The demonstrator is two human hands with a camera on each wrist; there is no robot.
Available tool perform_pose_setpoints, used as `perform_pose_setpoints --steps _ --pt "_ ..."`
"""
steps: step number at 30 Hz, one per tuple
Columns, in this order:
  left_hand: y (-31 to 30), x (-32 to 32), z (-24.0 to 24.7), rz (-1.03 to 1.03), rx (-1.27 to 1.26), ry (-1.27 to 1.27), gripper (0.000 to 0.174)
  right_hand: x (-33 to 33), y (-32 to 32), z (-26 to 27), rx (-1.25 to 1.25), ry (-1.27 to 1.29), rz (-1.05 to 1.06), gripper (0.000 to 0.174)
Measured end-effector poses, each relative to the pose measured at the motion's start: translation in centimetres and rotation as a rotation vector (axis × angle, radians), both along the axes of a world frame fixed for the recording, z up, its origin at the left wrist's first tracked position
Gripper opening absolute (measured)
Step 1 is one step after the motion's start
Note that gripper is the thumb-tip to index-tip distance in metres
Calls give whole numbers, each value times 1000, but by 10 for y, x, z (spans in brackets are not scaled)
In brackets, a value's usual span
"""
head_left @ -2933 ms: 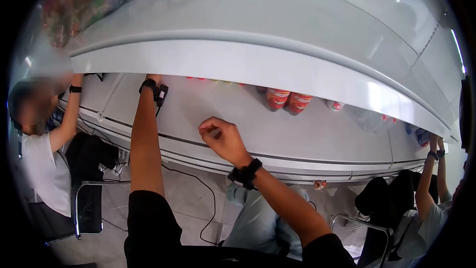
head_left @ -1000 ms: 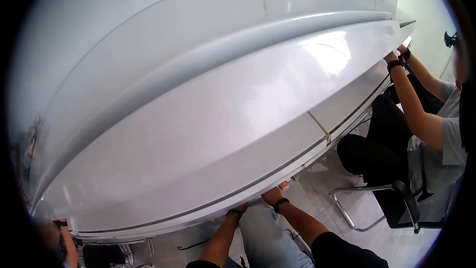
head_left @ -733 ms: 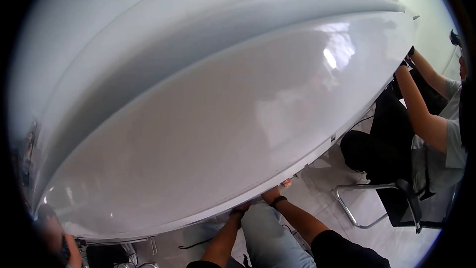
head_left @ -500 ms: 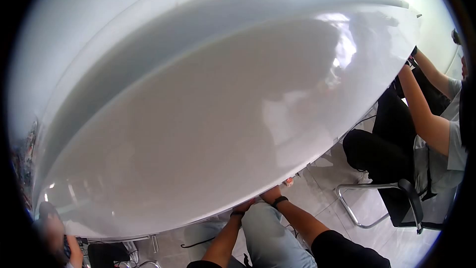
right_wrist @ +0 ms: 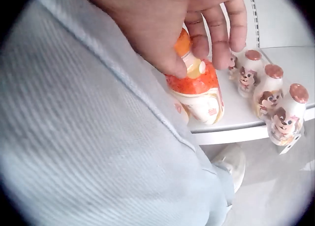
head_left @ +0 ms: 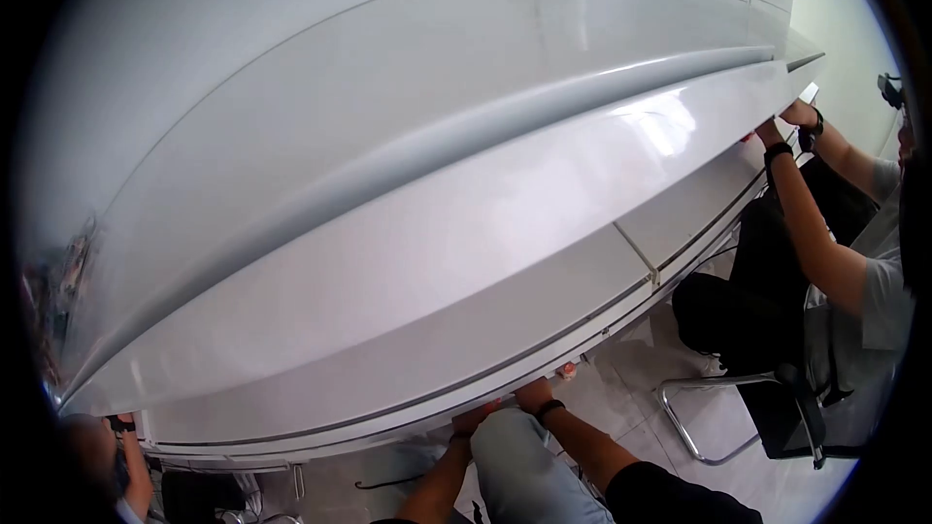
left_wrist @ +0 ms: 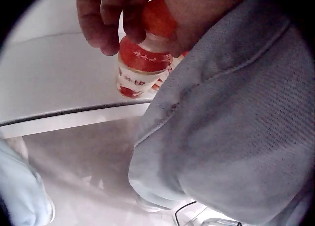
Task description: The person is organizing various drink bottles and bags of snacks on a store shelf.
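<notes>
A: Closest stuff?
B: Knee [right_wrist: 113, 132], blocking part of the view. Then left hand [left_wrist: 197, 14], fingers curled round the cap of a red bottle [left_wrist: 140, 61] near the front edge of the low shelf [left_wrist: 54, 78]. Right hand [right_wrist: 162, 29] pinches an orange bottle [right_wrist: 197, 83] at the neck, thumb and forefinger, other fingers loose; also near the edge. Past those fingertips: dog-face bottles [right_wrist: 268, 95] in a row.
A: Step?
B: My read: placing or lining up bottles. Can't tell if bases sit flat.
A: Next?
B: Probably calls for seating both bases, then easing fingers off without tipping anything.
A: Farther out?
B: Another person [head_left: 825, 252], far right, arms reaching forward.
</notes>
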State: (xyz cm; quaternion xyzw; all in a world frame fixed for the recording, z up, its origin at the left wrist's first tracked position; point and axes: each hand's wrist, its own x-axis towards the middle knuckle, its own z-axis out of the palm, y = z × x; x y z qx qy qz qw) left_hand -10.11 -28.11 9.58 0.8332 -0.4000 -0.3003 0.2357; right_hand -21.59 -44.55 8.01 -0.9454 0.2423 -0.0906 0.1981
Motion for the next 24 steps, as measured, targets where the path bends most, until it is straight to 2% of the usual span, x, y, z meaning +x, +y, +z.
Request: perform_pose_setpoints --steps 2,6,7,10,11,12,14,15,17,18,21,22,23,24 --pt "4 0 2 -2 -4 11 58 6 2 -16 1 -103 -20 34" --pt "4 1 5 -11 -6 27 58 10 -3 -2 77 -79 -31 36" --pt "6 0 7 -15 -3 30 58 6 -5 2 15 -62 -23 37" --pt "18 -4 24 -31 8 44 58 -13 -14 36 182 212 -43 37" --pt "22 -5 34 -43 15 45 58 -23 -18 58 77 356 98 44" --pt "26 -8 45 -51 36 40 58 -32 -20 61 49 277 37 46" --pt "31 -12 57 -84 180 -11 55 -58 -14 64 3 128 -63 51" --pt "33 -12 56 -105 289 -46 52 -68 -14 74 95 136 -54 57" --pt "49 -14 55 -200 160 -233 42 -85 -12 105 207 255 -100 63" --pt "47 -16 98 -152 283 -120 40 -94 -9 121 197 180 -89 63" --pt "66 -17 133 -136 168 -153 42 -117 -1 172 137 102 -49 53" --pt "80 -13 140 -214 53 -260 52 -125 3 196 125 42 -49 48" --pt "93 -18 172 -180 22 -302 55 -135 8 224 113 -17 -51 43" --pt "101 -17 208 -181 3 -292 46 -137 12 257 121 -98 -37 41"
